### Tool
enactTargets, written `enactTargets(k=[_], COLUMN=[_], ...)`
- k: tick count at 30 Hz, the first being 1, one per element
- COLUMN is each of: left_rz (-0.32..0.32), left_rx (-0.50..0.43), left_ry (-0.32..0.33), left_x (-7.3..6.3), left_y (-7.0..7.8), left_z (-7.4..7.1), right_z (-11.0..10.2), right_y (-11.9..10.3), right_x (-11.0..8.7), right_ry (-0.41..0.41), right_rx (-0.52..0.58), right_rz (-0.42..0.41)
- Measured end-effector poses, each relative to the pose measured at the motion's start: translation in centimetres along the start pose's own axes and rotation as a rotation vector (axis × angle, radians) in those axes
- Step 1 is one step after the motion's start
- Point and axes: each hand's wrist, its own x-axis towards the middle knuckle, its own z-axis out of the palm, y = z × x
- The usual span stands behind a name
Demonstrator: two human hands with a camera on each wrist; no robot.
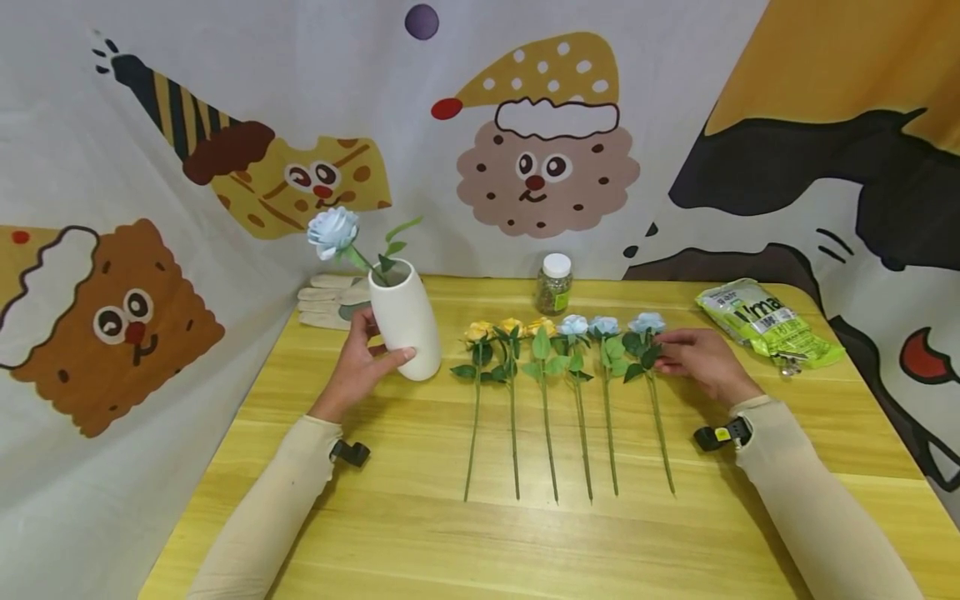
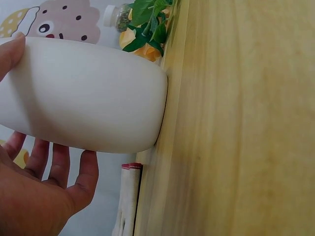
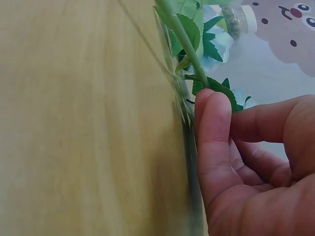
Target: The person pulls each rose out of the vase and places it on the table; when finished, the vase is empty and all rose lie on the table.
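Observation:
A white vase (image 1: 407, 329) stands slightly tilted on the left of the table. My left hand (image 1: 352, 371) holds it round its side, thumb in front; in the left wrist view the vase's lower body (image 2: 93, 96) lies between thumb and fingers. One light-blue rose (image 1: 333, 232) leans out of its mouth. Yellow roses (image 1: 478, 332) and light-blue roses (image 1: 573, 325) lie in a row, stems toward me. At the row's right end, my right hand (image 1: 708, 362) pinches the last blue rose (image 1: 647, 322) by its stem (image 3: 184, 39), just among the leaves.
A lidded jar (image 1: 553, 287) stands behind the row. On the right lies a green and white bag (image 1: 768, 323). Folded gloves (image 1: 318, 302) lie behind the vase. A cartoon-printed cloth (image 1: 420, 150) hangs along the back of the wooden table (image 1: 420, 517).

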Motion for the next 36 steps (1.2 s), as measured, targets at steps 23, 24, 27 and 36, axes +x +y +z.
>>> enactTargets(k=[23,24,27,36], left_rz=[0.000,0.000,-0.001,-0.005], left_rx=[-0.023,-0.023,-0.021,-0.023], left_ry=[0.003,0.003,0.004,0.005], left_x=[0.0,0.0,-0.1,-0.1], left_y=[0.3,0.3,0.2,0.4], left_z=[0.1,0.0,0.0,0.0], right_z=[0.5,0.4,0.2,0.4], right_y=[-1.3,-1.4,-1.9,-4.0], right_x=[-1.1,-1.2,-1.7,-2.6], right_ry=[0.051,0.073,0.125,0.141], right_rx=[-0.113,-0.140,-0.200,-0.166], right_rz=[-0.047,-0.054,-0.079,-0.135])
